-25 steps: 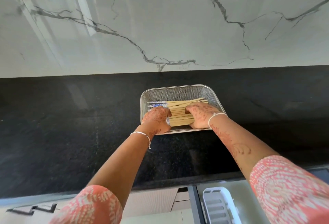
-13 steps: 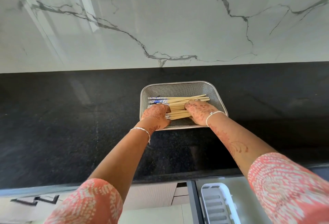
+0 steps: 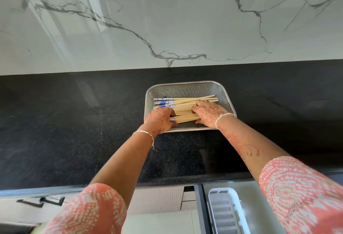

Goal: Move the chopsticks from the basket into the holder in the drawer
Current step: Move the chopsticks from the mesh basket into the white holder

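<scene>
While both hands work inside the basket (image 3: 185, 88), the chopsticks (image 3: 185, 103) lie flat on its mesh floor. Long axis runs left to right, about parallel to the counter's (image 3: 74, 122) front edge. Blue-patterned ends point left, plain pale tips point right. Two or three sticks on the far side slant a little, their right tips angled toward the marble wall (image 3: 167, 20).

Left hand (image 3: 160, 117): fingers curled over the near sticks at the patterned end, thumb tucked beneath. Fingertips are hidden under the knuckles, so how many sticks it grips is unclear, probably only the nearer ones. Right hand (image 3: 209, 113): fingers bent down over the plain ends, thumb under the near sticks, gripping the same group. Far sticks lie loose behind both hands.

Basket sits on the black counter, near its back. Below the counter's edge, the drawer (image 3: 259, 196) stands open with the white holder (image 3: 222, 217) in it, well apart from the basket.

Against one second ago: near sticks are drawn tighter together, leaving more bare mesh along the near rim. Against half a second ago: hands and bundle sit about where they were.
</scene>
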Demonstrator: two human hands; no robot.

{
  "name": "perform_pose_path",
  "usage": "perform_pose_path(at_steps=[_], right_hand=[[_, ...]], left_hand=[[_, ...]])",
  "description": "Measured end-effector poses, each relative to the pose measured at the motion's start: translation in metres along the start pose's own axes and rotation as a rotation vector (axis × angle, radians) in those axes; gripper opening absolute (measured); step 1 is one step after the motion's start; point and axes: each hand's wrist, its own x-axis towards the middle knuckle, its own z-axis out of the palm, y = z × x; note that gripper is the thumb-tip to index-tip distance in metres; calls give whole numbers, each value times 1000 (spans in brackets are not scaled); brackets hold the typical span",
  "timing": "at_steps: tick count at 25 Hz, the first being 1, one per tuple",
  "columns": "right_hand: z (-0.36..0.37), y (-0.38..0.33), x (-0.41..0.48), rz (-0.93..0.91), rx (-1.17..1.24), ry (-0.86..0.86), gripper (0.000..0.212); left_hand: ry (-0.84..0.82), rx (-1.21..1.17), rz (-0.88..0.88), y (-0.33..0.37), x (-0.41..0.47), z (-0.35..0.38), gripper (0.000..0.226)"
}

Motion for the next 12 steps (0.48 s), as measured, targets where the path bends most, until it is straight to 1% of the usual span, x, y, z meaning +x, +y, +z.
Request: perform_pose_path(at_steps=[3, 5, 9, 12], right_hand=[[1, -1, 2, -9, -21, 10, 34], [1, -1, 2, -26, -18, 21, 29], [-9, 2, -7, -41, 51, 62, 9], [-27, 2, -22, -48, 19, 102, 13]], left_hand=[[-43, 13, 16, 1, 3, 0, 42], [-43, 20, 28, 1, 3, -2, 41], [-20, 40, 30, 2, -2, -18, 39], [33, 63, 41, 10, -11, -40, 41]])
